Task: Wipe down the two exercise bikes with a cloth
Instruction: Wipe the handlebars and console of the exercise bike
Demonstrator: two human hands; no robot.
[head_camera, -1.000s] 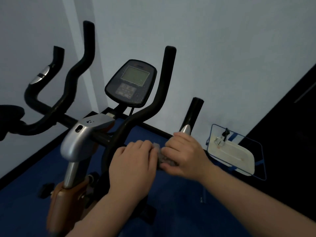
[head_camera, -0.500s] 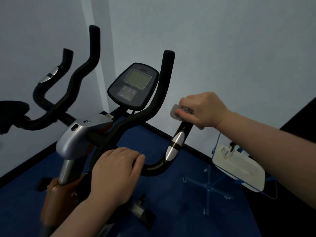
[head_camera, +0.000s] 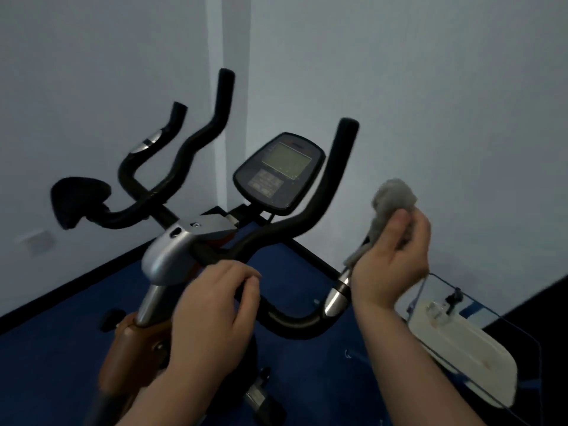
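An exercise bike with black handlebars (head_camera: 325, 192), a silver stem cover (head_camera: 172, 250) and a console screen (head_camera: 279, 173) stands in front of me. My left hand (head_camera: 215, 309) grips the lower handlebar near the stem. My right hand (head_camera: 393, 259) grips a grey cloth (head_camera: 390, 201), wrapped around the short right grip bar above its silver sensor (head_camera: 336, 296). The cloth bunches above my fingers and hides the bar's top.
A black saddle (head_camera: 76, 201) shows at the left, beside the far handlebars. A white device on a blue wire stand (head_camera: 461, 348) sits at the lower right. Blue floor (head_camera: 61, 348) lies below, white walls meet in a corner behind, and a dark area lies at the far right.
My right hand with the cloth has slid down the right grip bar from its top towards the silver sensor. My left hand stays on the lower handlebar. The view has shifted left.
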